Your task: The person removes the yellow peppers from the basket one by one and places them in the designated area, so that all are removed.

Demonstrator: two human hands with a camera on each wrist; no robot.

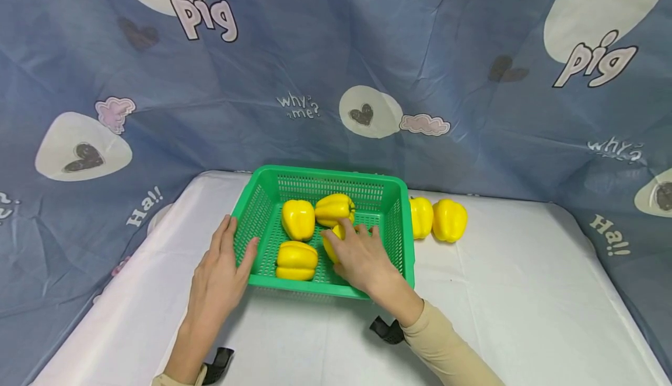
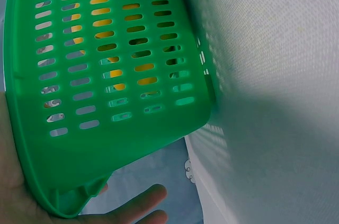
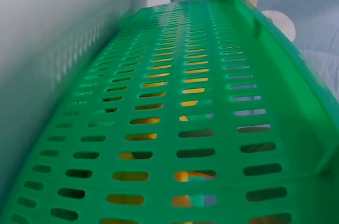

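Setting a pepper (image 1: 333, 241) into the basket (image 1: 395, 240) with right fingers (image 1: 350, 235) curled round it, left fingers (image 1: 227, 237) spread bracing the wall; releasing probably comes next

The green basket (image 2: 106, 75) fills the view, its corner resting against the left hand (image 2: 16, 197). Yellow shows through its slots, above the fingers (image 2: 143, 203).
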